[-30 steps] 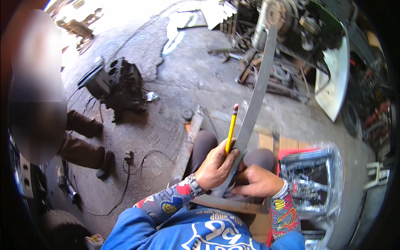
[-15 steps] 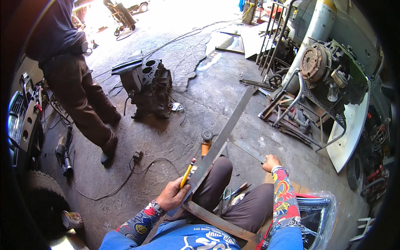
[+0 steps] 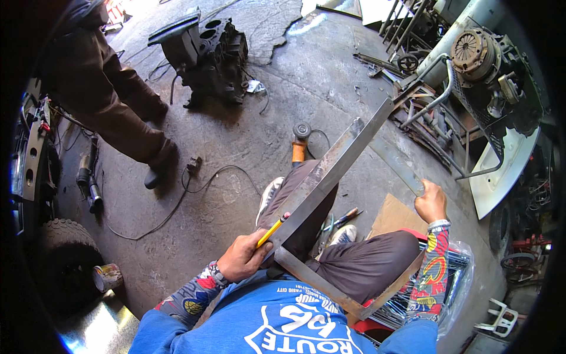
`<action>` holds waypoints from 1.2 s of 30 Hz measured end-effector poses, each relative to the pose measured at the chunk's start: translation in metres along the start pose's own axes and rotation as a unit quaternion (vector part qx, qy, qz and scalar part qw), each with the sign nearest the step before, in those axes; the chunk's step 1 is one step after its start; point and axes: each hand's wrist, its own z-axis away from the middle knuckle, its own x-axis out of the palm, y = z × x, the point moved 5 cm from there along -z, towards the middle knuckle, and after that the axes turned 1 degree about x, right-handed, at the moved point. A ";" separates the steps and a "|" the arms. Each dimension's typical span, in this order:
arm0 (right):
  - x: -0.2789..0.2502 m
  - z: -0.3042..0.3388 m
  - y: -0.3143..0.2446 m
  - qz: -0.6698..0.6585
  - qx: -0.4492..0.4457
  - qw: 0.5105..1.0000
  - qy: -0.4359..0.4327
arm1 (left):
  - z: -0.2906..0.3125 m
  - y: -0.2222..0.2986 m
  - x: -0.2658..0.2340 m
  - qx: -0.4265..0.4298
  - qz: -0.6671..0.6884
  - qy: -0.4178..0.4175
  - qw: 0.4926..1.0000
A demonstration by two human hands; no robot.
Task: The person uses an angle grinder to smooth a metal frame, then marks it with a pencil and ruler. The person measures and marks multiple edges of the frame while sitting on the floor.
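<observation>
A metal frame of angle bars [image 3: 330, 171] lies across my lap, one long bar slanting up and away to the right. My left hand [image 3: 240, 258] is closed at that bar's near end, with a yellow pencil [image 3: 273, 230] held between thumb and fingers, its tip pointing up. My right hand [image 3: 431, 202] is closed round the near end of a flat metal strip [image 3: 398, 165]. The strip's other end meets the long bar; whether they are joined there is unclear. Beyond my knee, an angle grinder [image 3: 299, 144] with an orange body rests on the floor.
An engine block [image 3: 215, 65] stands ahead on the concrete. At left another person's legs [image 3: 112, 100] are close by. A cable [image 3: 194, 186] curls over the floor. Cardboard [image 3: 392, 215] and a plastic-wrapped item [image 3: 463, 271] lie at my right. A metal rack [image 3: 454, 88] holds engine parts.
My right hand has moved farther ahead and to the right with the strip. The frame has swung across my lap, and more of its near bars shows. My view has tipped downward.
</observation>
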 end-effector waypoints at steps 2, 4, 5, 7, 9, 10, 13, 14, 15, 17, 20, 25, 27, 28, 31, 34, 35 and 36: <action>-0.016 0.014 0.006 -0.022 0.017 0.999 0.025 | 0.000 -0.006 0.006 -0.006 0.017 -0.028 0.999; -0.025 0.024 0.014 -0.026 0.054 0.998 0.003 | -0.003 -0.010 0.012 -0.027 0.017 -0.052 0.998; -0.029 0.028 0.017 -0.032 0.066 0.997 -0.004 | -0.007 -0.007 0.012 -0.001 0.015 -0.043 0.999; -0.033 0.034 0.015 -0.011 0.056 0.998 0.030 | -0.013 -0.005 0.013 0.013 -0.009 -0.049 0.999; -0.027 0.032 0.013 -0.023 0.059 0.998 0.022 | -0.016 -0.005 0.014 0.013 -0.015 -0.047 0.999; -0.025 0.032 0.013 -0.019 0.072 0.997 0.000 | -0.016 -0.005 0.014 0.007 -0.018 -0.045 0.999; -0.024 0.035 0.011 -0.043 0.090 0.995 -0.021 | -0.010 -0.010 0.012 -0.001 -0.024 -0.024 0.999; -0.025 0.036 0.012 -0.062 0.104 0.991 -0.056 | -0.008 -0.013 0.011 -0.003 -0.032 -0.018 0.999; -0.028 0.036 0.010 -0.076 0.093 0.991 -0.059 | -0.005 -0.016 0.011 -0.009 -0.047 -0.013 0.999; -0.034 0.034 0.004 -0.105 0.069 0.990 -0.059 | -0.001 -0.019 0.012 -0.004 -0.036 -0.001 0.999; -0.030 0.024 -0.006 -0.114 0.058 0.989 -0.077 | 0.008 -0.025 0.012 -0.022 -0.021 0.021 0.999; -0.013 -0.002 -0.036 -0.101 -0.041 0.993 -0.039 | 0.022 -0.035 0.011 -0.012 -0.042 0.016 0.999; -0.006 -0.012 -0.048 -0.102 -0.052 0.993 -0.002 | 0.027 -0.044 0.013 -0.041 -0.040 -0.004 0.998; -0.005 -0.013 -0.053 -0.144 -0.066 0.987 -0.006 | 0.027 -0.049 0.013 -0.050 -0.018 0.007 0.999; -0.002 -0.025 -0.055 0.023 0.050 0.997 0.062 | 0.031 -0.058 0.015 -0.111 0.048 0.008 0.993; 0.003 -0.032 -0.052 0.002 0.085 0.995 0.054 | 0.027 -0.060 0.014 -0.137 0.080 0.018 0.987; 0.005 -0.032 -0.052 -0.004 0.077 0.996 0.053 | 0.025 -0.059 0.013 -0.130 0.105 0.029 0.986; 0.006 -0.033 -0.050 -0.005 0.075 0.996 0.053 | 0.022 -0.057 0.011 -0.122 0.119 0.039 0.985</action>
